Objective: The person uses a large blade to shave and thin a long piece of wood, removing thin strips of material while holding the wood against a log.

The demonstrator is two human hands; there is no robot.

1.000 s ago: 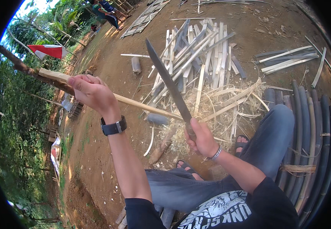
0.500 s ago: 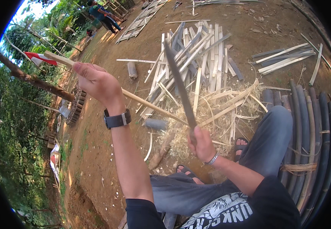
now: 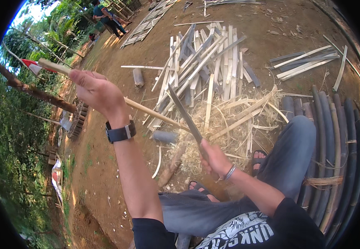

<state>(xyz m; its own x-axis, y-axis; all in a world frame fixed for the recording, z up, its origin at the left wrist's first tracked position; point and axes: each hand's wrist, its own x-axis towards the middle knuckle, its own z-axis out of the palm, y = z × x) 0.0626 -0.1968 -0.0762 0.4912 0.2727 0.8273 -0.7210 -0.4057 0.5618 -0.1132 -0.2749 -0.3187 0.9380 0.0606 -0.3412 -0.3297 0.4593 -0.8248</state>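
Landmark: the heap of pale bamboo shavings [image 3: 188,157] on bare ground [image 3: 101,153]. Item, one bamboo strip [image 3: 155,114], narrow and pale, held aloft to the left of the shavings; its long axis sloped from an upper-left end down rightward to the heap's left part. Item, the left hand [image 3: 99,93], beyond the heap's left side, clenched round the strip near its upper-left end, with a short stub projecting past the thumb. Item, one machete [image 3: 183,111], blade slanting up and leftward over the heap's left edge, crossing the strip's line at its lower end; contact between them could not be told. Item, the right hand [image 3: 216,158], above the heap's near portion, fingers wrapped round the machete handle; of the two, it was nearer the strip's lower end, which lay up and to its left. Item, a stack of split bamboo slats [image 3: 230,62], beyond the shavings. Item, one short grey bamboo section [image 3: 164,137], left of the shavings. Item, a row of dark bamboo poles [image 3: 348,145], right of the shavings.
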